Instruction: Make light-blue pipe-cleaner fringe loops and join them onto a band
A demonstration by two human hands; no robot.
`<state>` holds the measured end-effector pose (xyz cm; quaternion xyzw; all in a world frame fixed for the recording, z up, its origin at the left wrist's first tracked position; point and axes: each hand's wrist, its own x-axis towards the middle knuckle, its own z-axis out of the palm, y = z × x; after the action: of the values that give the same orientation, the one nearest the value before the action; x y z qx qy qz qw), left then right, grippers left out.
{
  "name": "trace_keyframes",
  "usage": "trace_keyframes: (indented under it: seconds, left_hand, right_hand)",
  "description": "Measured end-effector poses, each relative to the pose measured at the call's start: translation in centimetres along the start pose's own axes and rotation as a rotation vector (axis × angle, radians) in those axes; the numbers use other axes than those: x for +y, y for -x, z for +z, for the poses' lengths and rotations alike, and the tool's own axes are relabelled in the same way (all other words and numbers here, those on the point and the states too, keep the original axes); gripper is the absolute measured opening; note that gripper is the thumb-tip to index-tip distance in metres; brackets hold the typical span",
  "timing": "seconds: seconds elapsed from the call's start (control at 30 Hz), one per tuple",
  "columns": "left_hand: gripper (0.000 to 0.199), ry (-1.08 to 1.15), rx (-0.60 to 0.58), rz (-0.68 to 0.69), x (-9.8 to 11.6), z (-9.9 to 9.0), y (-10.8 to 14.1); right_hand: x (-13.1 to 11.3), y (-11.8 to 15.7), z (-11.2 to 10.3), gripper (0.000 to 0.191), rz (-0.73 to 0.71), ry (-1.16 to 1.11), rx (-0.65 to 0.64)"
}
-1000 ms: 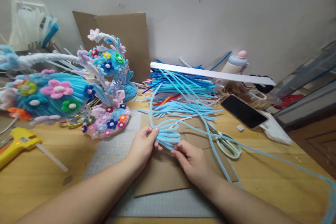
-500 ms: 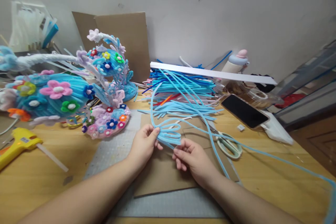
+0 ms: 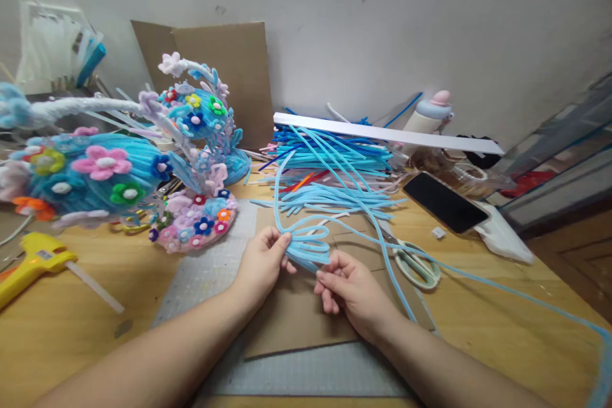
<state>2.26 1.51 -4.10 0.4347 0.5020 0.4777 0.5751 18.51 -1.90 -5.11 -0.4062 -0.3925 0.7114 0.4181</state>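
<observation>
Our hands: left hand [image 3: 261, 261] pinches the near end of the looped light-blue pipe-cleaner bundle [image 3: 306, 243], fingers clenched on it; right hand [image 3: 351, 287] grips the bundle's lower right edge, fingers curled around the strands.
Change: a second ago our right hand lay lower, fingertips only touching the loops; it has since come up and closed on them. Left hand has not shifted. We judge the loops are now being squeezed together from both sides.
Bundle's place: held just above the flat brown cardboard sheet [image 3: 296, 312], which lies on the grey gridded cutting mat [image 3: 210, 268] on the wooden bench [image 3: 62, 331]. One long blue strand [image 3: 502, 290] trails off to the right edge.
Near right: pale green-handled scissors [image 3: 415, 264] on the cardboard's edge.
Near left: yellow hot-glue gun [image 3: 31, 261].
Mid: loose pile of blue pipe cleaners [image 3: 335, 166], a white flat strip [image 3: 382, 134] across it; black phone [image 3: 444, 203] beside.
Left: blue pipe-cleaner headpieces with coloured flowers [image 3: 109, 172].
Containers: clear bag of pale sticks [image 3: 52, 51], far left; contents otherwise unclear. Small pastel bottle with pink cap [image 3: 430, 113] at the wall, contents hidden.
</observation>
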Motion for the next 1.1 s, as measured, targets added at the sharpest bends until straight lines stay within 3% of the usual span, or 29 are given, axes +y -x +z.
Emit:
trace_keyframes:
  seconds: [0.4,0.53,0.8,0.97,1.1]
  left_hand:
    - [0.028,-0.016,-0.057,0.018,0.8,-0.3,0.3]
    - [0.03,-0.015,-0.129,-0.006,1.1,-0.5,0.2]
    - [0.031,-0.009,-0.155,-0.033,0.7,-0.2,0.5]
    - [0.029,-0.012,-0.182,-0.062,0.3,0.0,0.6]
    - [0.027,-0.049,-0.168,-0.039,0.0,-0.1,0.5]
  right_hand:
    - [0.2,0.2,0.0,0.026,0.044,0.045,-0.055]
    - [0.0,0.4,0.0,0.037,-0.063,0.116,-0.025]
    - [-0.2,0.4,-0.8,0.015,-0.224,0.505,0.082]
    - [-0.6,0.7,-0.9,0.019,-0.304,0.839,0.021]
    - [-0.8,0.7,-0.7,0.025,-0.279,0.861,0.019]
